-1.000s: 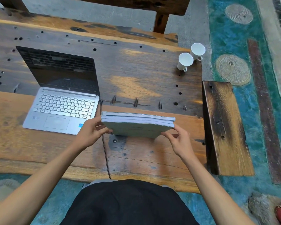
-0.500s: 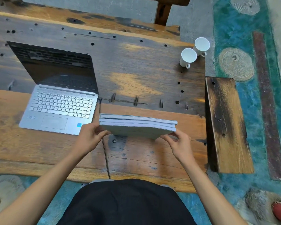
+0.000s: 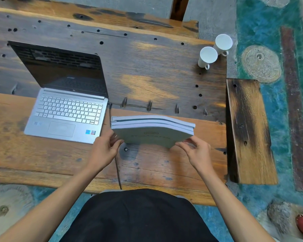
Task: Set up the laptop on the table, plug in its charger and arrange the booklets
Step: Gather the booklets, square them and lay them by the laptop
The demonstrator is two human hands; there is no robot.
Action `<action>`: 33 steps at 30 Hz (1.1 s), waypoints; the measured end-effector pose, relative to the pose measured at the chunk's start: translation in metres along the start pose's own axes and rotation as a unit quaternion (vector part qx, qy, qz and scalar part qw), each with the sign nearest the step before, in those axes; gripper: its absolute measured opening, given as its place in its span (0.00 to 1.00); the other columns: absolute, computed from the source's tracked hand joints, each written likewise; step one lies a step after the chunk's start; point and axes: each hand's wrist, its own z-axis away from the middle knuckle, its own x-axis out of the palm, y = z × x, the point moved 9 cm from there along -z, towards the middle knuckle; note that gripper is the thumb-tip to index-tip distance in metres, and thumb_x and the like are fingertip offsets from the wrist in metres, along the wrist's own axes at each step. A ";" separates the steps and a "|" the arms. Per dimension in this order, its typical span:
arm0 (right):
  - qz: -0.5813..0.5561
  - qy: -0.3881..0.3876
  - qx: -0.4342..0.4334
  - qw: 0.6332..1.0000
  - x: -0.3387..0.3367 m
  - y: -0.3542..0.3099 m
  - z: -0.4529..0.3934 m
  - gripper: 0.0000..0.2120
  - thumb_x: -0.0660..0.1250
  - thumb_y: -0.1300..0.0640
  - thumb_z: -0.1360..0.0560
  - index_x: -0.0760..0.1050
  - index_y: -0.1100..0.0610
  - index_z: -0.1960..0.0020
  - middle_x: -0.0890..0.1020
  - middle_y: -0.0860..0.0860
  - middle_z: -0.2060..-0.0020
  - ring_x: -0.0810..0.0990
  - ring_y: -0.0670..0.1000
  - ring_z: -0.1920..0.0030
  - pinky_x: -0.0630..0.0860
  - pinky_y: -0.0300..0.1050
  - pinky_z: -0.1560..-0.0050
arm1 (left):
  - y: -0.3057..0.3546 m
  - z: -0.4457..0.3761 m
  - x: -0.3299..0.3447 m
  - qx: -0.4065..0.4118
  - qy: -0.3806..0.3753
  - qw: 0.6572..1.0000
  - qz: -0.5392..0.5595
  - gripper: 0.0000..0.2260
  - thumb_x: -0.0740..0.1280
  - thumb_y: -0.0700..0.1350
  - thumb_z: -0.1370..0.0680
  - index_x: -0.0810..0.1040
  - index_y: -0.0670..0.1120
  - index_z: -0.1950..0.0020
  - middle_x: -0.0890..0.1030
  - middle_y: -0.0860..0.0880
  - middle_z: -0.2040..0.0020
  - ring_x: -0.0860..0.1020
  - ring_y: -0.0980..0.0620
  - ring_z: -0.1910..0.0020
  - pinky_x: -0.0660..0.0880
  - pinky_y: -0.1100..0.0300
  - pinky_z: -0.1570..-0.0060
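A silver laptop (image 3: 66, 110) stands open on the wooden table (image 3: 156, 81), its screen dark. A black charger cable (image 3: 116, 165) runs from the laptop's right side down over the table's front edge. Just right of the laptop, a stack of pale green booklets (image 3: 152, 135) stands on its long edge, tilted toward me. My left hand (image 3: 105, 151) grips the stack's left end. The right end is pinched by my right hand (image 3: 198, 152). The stack sags a little toward the right.
Two white cups (image 3: 207, 56) stand at the table's far right corner. A dark wooden bench (image 3: 248, 130) sits beside the table's right end. Another wooden bench (image 3: 112, 14) runs along the far side. The floor is painted teal.
The stack stays between both hands in nearly the same spot right of the laptop; its top edge has bowed slightly. The camera view has shifted a little.
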 end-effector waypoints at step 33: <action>-0.095 -0.105 0.032 0.989 0.000 0.002 -0.015 0.14 0.72 0.60 0.22 0.77 0.50 0.38 0.85 0.45 0.44 0.83 0.47 0.43 0.80 0.43 0.41 | 0.022 -0.045 -0.009 0.010 -0.154 0.972 0.176 0.15 0.73 0.37 0.23 0.79 0.47 0.38 0.85 0.50 0.41 0.83 0.54 0.40 0.77 0.61 0.38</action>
